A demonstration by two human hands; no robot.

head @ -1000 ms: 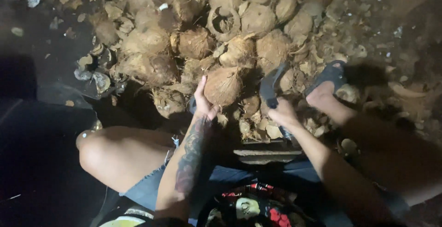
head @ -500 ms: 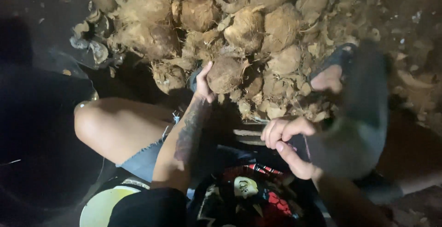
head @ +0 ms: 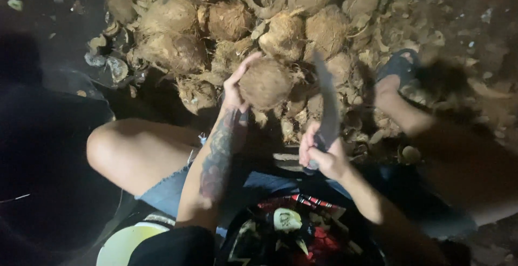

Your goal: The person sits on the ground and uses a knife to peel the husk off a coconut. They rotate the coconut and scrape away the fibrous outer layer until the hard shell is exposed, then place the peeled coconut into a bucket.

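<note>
Right, your left hand (head: 237,90) cups the husked coconut (head: 265,84), fingers wrapped over its left side. Your right hand (head: 322,155) fists the blade (head: 327,106), motion-blurred, just right of it. Handle hidden.

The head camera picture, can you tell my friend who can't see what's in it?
A seated person's left hand steadies a brown husked coconut while the right hand grips a blurred, curved blade beside it. A pile of coconuts and husk scraps covers the dark ground ahead.
</note>
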